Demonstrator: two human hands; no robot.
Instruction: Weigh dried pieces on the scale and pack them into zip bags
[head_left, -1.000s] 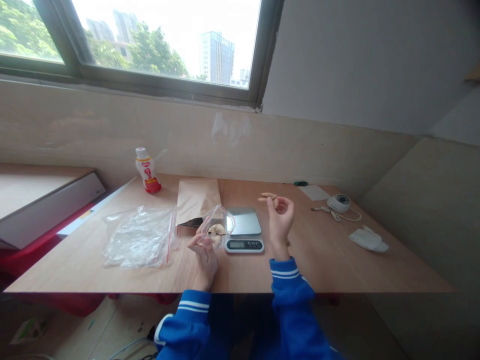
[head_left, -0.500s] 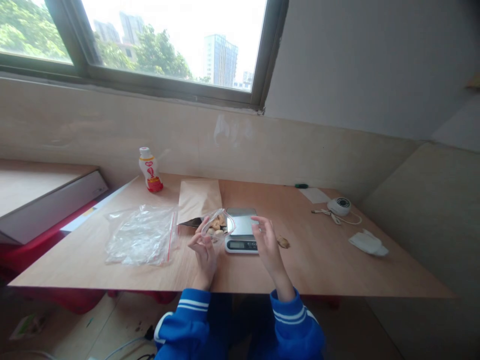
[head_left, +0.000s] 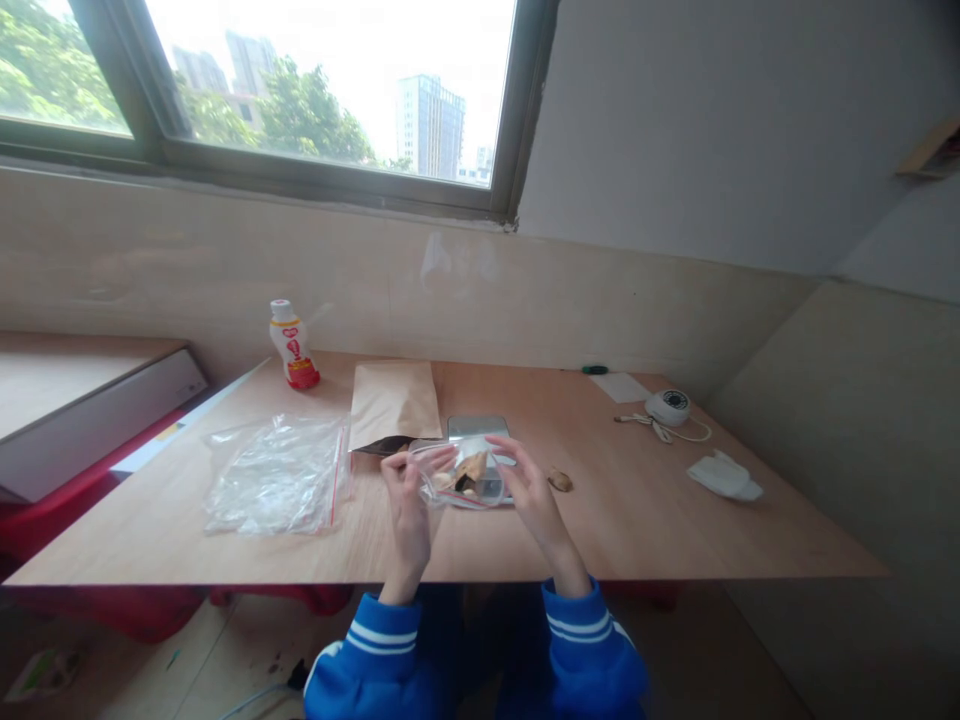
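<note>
Between my hands is a small clear zip bag [head_left: 491, 487] with several tan, dried-looking pieces [head_left: 471, 470] inside. My left hand [head_left: 409, 505] grips the bag's left side, fingers closed on it. On its right side, the fingers of my right hand [head_left: 531, 490] pinch the bag's edge. Below and behind the bag lies a digital scale [head_left: 477, 426], its display mostly covered. A brown paper bag [head_left: 394, 400] lies just beyond my left hand, its dark mouth facing me. One loose tan piece [head_left: 559, 480] rests on the table right of my right hand.
A stack of clear plastic bags [head_left: 270, 475] lies on the table [head_left: 637, 530] at left, with a white and red bottle [head_left: 295, 345] behind it. To the right are a white camera with a cable [head_left: 667, 407], a crumpled white wrapper [head_left: 724, 475], a paper sheet [head_left: 621, 387] and a green object [head_left: 595, 370].
My right hand has closed on the zip bag's right edge. The bag has moved right, now spread between both hands and covering the front of the scale. The view has shifted slightly.
</note>
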